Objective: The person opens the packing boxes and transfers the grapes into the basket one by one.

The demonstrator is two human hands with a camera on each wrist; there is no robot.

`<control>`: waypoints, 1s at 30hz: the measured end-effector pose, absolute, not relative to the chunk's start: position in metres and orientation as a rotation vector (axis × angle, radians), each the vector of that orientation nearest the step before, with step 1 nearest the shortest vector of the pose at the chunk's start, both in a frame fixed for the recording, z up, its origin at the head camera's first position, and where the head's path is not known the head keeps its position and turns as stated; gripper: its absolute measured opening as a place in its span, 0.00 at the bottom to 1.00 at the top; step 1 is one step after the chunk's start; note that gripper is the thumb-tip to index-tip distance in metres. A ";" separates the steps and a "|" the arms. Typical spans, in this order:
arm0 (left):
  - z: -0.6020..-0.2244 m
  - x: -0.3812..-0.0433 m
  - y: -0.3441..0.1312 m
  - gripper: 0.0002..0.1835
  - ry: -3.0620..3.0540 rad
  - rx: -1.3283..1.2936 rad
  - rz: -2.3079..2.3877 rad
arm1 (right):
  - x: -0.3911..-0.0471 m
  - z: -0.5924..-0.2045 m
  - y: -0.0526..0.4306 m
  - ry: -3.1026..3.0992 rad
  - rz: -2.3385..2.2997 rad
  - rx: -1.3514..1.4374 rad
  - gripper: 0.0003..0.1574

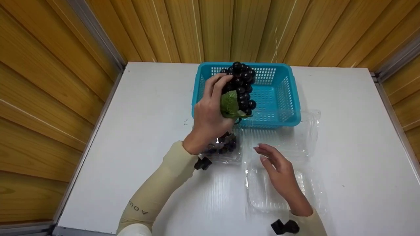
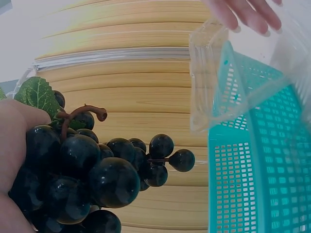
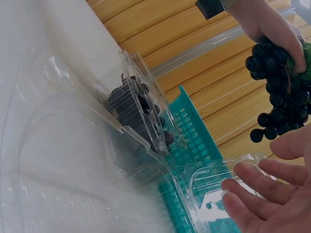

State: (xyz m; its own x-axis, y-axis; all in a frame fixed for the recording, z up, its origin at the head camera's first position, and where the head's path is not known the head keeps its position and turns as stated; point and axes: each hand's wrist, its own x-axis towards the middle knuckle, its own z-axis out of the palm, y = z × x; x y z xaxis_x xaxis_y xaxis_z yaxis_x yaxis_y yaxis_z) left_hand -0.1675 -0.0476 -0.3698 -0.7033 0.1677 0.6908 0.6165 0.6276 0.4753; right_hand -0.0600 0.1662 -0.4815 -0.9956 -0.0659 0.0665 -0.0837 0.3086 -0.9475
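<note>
My left hand [image 1: 211, 109] grips a bunch of dark grapes [image 1: 242, 78] with a green leaf [image 1: 229, 102], held up above the near left part of a blue basket [image 1: 296, 98]. In the left wrist view the bunch [image 2: 80, 155] shows its brown stem. My right hand [image 1: 279, 172] hovers over an opened clear plastic clamshell box [image 1: 262, 196], its fingers loosely bent with nothing in them. Below my left wrist, another clear box [image 1: 238, 154] holds more dark grapes [image 1: 226, 144]; my forearm hides part of it.
The opened box's clear lid [image 1: 308, 134] lies against the basket's near side. Everything stands on a white table [image 1: 141, 131]. Wood-patterned panels [image 1: 216, 29] close off the back and sides.
</note>
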 end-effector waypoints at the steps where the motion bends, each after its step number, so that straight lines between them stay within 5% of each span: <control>1: -0.371 -0.168 -0.048 0.40 -2.246 -0.609 -0.964 | -0.060 -0.482 0.166 -2.517 1.841 0.155 0.23; 30: -0.398 -0.199 -0.051 0.41 -2.375 -0.528 -0.935 | -0.060 -0.487 0.154 -2.476 1.934 0.277 0.23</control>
State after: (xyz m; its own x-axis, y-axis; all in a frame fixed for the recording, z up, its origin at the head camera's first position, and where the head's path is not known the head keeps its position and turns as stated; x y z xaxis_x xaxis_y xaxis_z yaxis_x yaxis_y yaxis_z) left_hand -0.1988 -0.0513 -0.3984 -0.7838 0.1601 0.6001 0.5263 0.6842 0.5048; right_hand -0.0603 0.1544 -0.4866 -0.9845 -0.1454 0.0976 -0.1299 0.2325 -0.9639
